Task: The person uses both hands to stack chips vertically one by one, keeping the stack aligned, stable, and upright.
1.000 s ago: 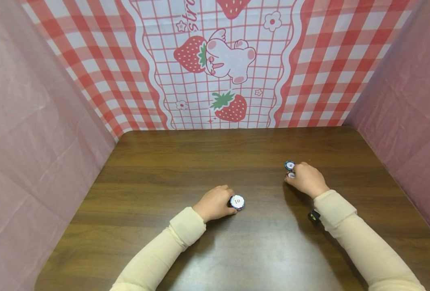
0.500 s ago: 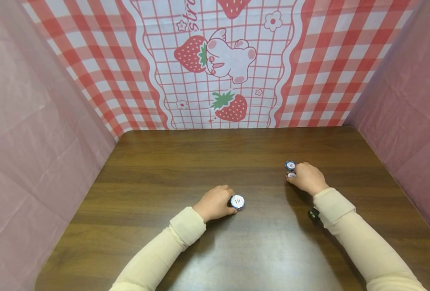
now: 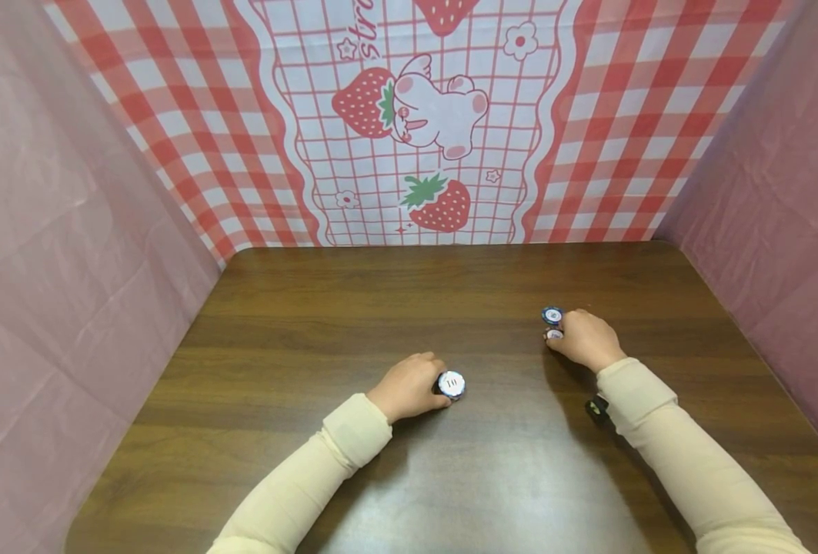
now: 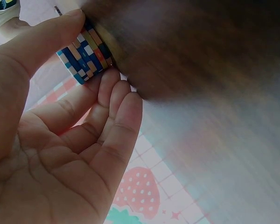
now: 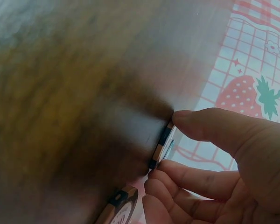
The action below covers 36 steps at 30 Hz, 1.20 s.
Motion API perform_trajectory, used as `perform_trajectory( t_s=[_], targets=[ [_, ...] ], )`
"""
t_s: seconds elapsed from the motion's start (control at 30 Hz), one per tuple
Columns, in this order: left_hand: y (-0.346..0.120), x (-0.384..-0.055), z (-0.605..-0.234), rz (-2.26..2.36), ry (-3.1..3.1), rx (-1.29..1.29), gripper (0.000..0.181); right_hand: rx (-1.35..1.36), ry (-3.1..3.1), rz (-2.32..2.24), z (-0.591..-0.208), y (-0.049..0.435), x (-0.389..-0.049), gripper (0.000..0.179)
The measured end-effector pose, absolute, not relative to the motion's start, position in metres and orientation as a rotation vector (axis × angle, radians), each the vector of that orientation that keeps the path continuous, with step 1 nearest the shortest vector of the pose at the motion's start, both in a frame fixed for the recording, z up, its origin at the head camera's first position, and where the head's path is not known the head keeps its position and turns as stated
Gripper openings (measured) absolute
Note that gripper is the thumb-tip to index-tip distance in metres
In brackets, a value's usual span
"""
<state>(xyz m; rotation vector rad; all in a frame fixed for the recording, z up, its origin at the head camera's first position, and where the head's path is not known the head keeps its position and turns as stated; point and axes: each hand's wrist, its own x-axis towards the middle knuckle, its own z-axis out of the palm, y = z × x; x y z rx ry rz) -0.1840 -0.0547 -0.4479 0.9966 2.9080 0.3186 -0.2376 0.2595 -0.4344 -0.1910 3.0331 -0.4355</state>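
Note:
Near the table's middle my left hand (image 3: pixel 412 387) grips a short stack of poker chips (image 3: pixel 452 384), thumb on one side and fingers on the other. The top chip is white and reads 10. Blue, white, tan and orange edge blocks show on the stack's side (image 4: pixel 86 52) in the left wrist view. Farther right, my right hand (image 3: pixel 589 339) pinches a single poker chip (image 5: pixel 162 145) by its edge between thumb and index finger, right at the tabletop. Just beyond it lies a blue-rimmed poker chip (image 3: pixel 552 315), partly cut off in the right wrist view.
The brown wood-grain table (image 3: pixel 298 308) has rounded far corners. Behind it hangs a red and white checked strawberry cloth (image 3: pixel 436 115). Pink cloth walls (image 3: pixel 782 154) close in both sides. A small black device (image 3: pixel 596 408) sits under the right cuff.
Over the last second my right thumb has drawn in very slightly at the chip's edge. The left hand and its stack of poker chips have stayed still.

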Motion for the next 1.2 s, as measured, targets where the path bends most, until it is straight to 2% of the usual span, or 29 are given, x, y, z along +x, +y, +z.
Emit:
perform_trajectory(
  t_s=[0.37, 0.63, 0.93, 1.2],
  targets=[
    [-0.054, -0.184, -0.448, 0.311, 2.908, 0.996, 0.036, -0.190, 3.029, -0.455, -0.431, 0.258, -0.234, 0.033],
    [-0.054, -0.184, -0.446, 0.311, 2.906, 0.990, 0.037, -0.235, 3.052, -0.477, -0.427, 0.249, -0.231, 0.023],
    [-0.054, -0.184, -0.447, 0.305, 2.908, 0.994, 0.037, -0.400, 3.117, -0.535, -0.426, 0.234, -0.227, 0.017],
    [-0.054, -0.185, -0.448, 0.307, 2.902, 0.995, 0.036, -0.491, 3.121, -0.558, -0.426, 0.222, -0.220, 0.021]
  ],
)
